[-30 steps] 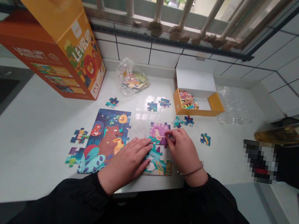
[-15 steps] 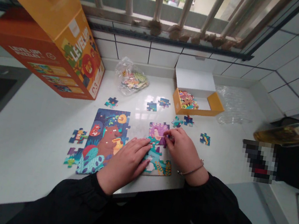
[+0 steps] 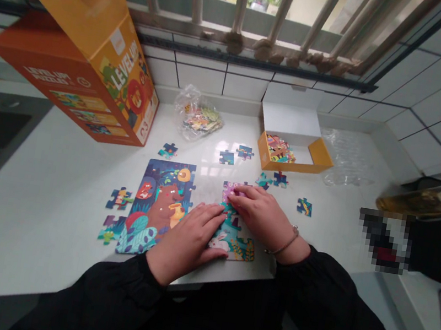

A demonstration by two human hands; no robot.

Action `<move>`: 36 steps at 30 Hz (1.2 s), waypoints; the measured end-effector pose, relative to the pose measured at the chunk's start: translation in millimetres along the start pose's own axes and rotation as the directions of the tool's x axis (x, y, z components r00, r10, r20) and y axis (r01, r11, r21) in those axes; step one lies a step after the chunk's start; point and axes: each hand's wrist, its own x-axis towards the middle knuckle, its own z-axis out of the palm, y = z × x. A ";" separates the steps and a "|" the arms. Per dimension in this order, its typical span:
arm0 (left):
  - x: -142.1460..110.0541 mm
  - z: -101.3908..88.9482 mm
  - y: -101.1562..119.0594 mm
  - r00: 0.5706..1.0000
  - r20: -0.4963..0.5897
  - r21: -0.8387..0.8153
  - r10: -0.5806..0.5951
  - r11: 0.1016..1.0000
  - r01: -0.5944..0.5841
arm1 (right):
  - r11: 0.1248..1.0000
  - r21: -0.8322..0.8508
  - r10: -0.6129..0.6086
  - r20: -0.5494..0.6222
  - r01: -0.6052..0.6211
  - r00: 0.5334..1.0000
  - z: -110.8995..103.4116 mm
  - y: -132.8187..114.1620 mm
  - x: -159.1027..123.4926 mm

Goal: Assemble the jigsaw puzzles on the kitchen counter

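My left hand lies flat with fingers stretched out along the left edge of the partly joined puzzle section, which shows a rabbit and orange plants. My right hand bends over the top of that section, fingers close together, their tips on a pink-purple puzzle piece that they mostly cover. Left of my hands is a joined puzzle panel with a bear and a honey pot, partly under my left wrist. Two loose pieces, one with a bright figure and one with a green animal, lie at its left side.
Loose pieces lie behind the panels, with another piece to the right. At the back stand a tall orange puzzle box, a plastic bag of pieces and an open yellow box. A bottle lies at the right.
My right hand has shifted left over the pink piece and now covers most of it. The left hand stays on the section, its thumb reaching further right. The view has shifted slightly.
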 end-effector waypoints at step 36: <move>3.1 -1.6 5.5 0.999 -0.027 -0.040 -0.039 0.998 0.038 | 0.999 0.040 -0.004 0.099 0.000 0.995 -26.0 8.5 25.7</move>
